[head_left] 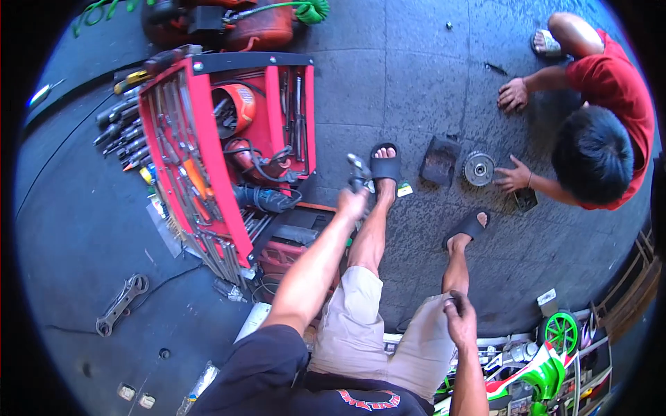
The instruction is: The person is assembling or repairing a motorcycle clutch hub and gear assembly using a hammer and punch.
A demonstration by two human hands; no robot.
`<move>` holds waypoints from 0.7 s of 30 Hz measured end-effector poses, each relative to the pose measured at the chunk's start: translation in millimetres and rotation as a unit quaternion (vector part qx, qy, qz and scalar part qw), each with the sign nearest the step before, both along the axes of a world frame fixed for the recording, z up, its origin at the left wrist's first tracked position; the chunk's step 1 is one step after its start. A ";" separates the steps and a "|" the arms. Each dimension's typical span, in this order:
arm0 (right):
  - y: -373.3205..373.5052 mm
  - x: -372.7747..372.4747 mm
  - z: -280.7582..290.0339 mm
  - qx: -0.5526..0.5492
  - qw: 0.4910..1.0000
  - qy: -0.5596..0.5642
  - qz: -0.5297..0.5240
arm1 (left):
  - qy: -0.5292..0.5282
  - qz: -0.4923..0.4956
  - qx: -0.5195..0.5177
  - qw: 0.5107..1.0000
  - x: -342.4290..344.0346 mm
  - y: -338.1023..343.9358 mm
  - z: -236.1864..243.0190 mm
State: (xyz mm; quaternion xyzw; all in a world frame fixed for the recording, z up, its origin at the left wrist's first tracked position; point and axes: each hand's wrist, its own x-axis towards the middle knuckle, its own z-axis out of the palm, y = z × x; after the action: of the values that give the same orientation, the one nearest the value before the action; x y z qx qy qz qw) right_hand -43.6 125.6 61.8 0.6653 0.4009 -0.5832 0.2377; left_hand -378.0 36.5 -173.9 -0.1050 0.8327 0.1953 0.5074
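My left hand [352, 204] is closed round a dark hand tool with a silvery head [359, 172], held out above the floor beside my left foot. Motion blur and the grip hide the tool's exact kind. By my right knee hangs my right hand [461, 320], its fingers loosely bent and dark at the tips, with no object visible in it. On the floor ahead lies a round, toothed metal part [479, 168], like a clutch or gear assembly. Next to it is a dark, grimy block-shaped part [440, 160].
A red tool rack [239, 201] with hand tools and corded power tools stands at left. Opposite me crouches a person in a red shirt [617, 90], one hand [513, 175] by the round part. Behind my right side are shelves with a green wheel [561, 333]. A red compressor [260, 28] stands far left.
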 end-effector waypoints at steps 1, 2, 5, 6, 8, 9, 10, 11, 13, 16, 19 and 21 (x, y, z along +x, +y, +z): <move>-4.1 -5.0 -9.0 0.006 0.999 0.022 -0.035 | 0.030 -0.014 -0.066 0.997 -42.7 -34.7 -25.0; -1.8 7.4 -14.1 0.012 0.998 -0.001 -0.061 | 0.037 -0.023 -0.110 0.993 -51.3 -37.5 -39.1; 0.5 32.9 -24.3 0.009 0.989 -0.041 -0.142 | 0.138 -0.089 -0.198 0.966 -64.4 -40.6 -59.9; -1.4 35.9 -28.4 0.006 0.988 -0.042 -0.148 | 0.140 -0.060 -0.217 0.964 -78.8 -39.6 -58.8; -8.4 27.6 -35.2 -0.024 0.985 -0.039 -0.165 | 0.205 -0.089 -0.247 0.943 -122.0 -77.4 -81.1; -12.3 37.1 -37.5 -0.016 0.986 -0.043 -0.158 | 0.189 -0.108 -0.259 0.941 -117.3 -77.3 -88.6; -12.5 60.3 -30.3 0.009 0.986 -0.068 -0.155 | 0.152 -0.135 -0.251 0.946 -90.2 -54.1 -101.6; -8.8 64.4 -23.3 0.015 0.982 -0.091 -0.162 | 0.126 -0.117 -0.237 0.956 -58.9 -33.4 -95.7; -34.3 38.8 -45.6 -0.015 0.987 -0.030 -0.157 | 0.168 -0.107 -0.224 0.954 -138.8 -91.2 -104.4; -44.2 36.1 -58.9 -0.048 0.988 -0.034 -0.140 | 0.176 -0.038 -0.225 0.958 -136.8 -96.4 -112.9; -34.3 35.4 -51.8 -0.031 0.990 -0.039 -0.135 | 0.162 -0.019 -0.207 0.965 -129.6 -82.6 -121.4; -29.1 35.4 -50.0 -0.029 0.987 -0.041 -0.150 | 0.162 -0.017 -0.201 0.966 -124.7 -75.2 -125.0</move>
State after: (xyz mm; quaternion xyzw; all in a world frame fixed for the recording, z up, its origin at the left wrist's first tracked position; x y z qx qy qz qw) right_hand -8.2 96.5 11.8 0.7339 0.2690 -0.5962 0.1830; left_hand -502.7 -38.6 -298.9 -0.1575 0.9275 0.0296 0.3378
